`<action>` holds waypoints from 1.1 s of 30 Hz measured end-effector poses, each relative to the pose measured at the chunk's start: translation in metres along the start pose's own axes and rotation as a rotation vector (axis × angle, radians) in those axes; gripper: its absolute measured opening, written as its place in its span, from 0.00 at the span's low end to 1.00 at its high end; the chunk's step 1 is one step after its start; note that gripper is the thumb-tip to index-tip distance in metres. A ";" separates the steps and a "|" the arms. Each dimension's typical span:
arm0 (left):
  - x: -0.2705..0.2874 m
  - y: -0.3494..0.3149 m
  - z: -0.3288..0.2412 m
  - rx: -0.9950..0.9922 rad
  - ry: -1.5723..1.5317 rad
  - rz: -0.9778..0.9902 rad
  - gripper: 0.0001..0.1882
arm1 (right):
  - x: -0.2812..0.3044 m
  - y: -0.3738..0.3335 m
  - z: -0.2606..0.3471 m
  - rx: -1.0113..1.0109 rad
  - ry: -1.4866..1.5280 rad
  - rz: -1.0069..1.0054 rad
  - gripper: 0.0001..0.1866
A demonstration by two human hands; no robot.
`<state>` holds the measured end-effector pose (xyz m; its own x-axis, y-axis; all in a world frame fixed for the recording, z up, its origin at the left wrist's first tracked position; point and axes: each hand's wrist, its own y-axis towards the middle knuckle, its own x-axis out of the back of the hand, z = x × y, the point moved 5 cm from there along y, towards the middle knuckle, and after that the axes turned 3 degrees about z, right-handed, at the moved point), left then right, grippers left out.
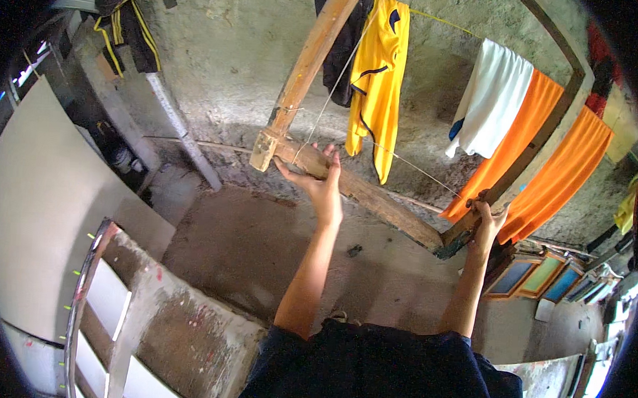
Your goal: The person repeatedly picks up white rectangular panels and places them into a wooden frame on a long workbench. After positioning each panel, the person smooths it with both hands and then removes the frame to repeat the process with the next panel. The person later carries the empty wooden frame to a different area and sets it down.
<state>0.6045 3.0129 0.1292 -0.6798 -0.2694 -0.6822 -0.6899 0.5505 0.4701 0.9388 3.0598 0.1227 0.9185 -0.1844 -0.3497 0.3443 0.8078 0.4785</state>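
A large wooden frame (pixel 386 205) is held up in front of me, tilted, with its lower rail slanting down to the right. My left hand (pixel 324 188) grips that rail close to its left corner, the fingers reaching up against the wood. On the dark right-hand bar, just above the lower right corner, my right hand (pixel 487 224) is closed round the wood. A thin cord (pixel 334 86) stretches across the frame's opening and ties near the left corner. The frame's far end runs out of view at the top.
Behind the frame hang a yellow garment (pixel 377 80), a white cloth (pixel 491 96) and orange cloths (pixel 558 188) on a line by a rough wall. A stained table (pixel 192 321) with white panels stands lower left. Several framed screens (pixel 543 273) lean at the right. A large pale board (pixel 42 187) stands left.
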 end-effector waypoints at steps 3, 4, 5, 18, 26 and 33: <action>-0.021 0.000 0.012 -0.115 0.606 -0.204 0.53 | 0.012 0.022 0.004 0.071 -0.029 -0.007 0.22; -0.030 0.000 0.020 -0.150 0.597 -0.196 0.53 | 0.021 0.027 0.005 0.067 -0.068 0.000 0.25; -0.033 -0.003 0.026 -0.185 0.607 -0.185 0.53 | 0.022 0.028 0.007 0.056 -0.100 0.003 0.25; -0.181 0.071 0.169 -0.068 0.595 0.444 0.26 | 0.164 0.079 -0.006 0.221 -0.253 -0.284 0.41; -0.276 0.004 0.291 0.515 0.065 0.808 0.14 | 0.261 0.087 0.041 0.074 -0.611 -0.286 0.25; -0.314 -0.096 0.356 0.619 0.029 0.980 0.07 | 0.339 0.081 0.068 0.027 -0.666 -0.547 0.19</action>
<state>0.9727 3.3259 0.0989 -0.8663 0.4731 -0.1604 0.3700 0.8234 0.4302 1.2907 3.0245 0.0975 0.5418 -0.8405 0.0045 0.7683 0.4974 0.4028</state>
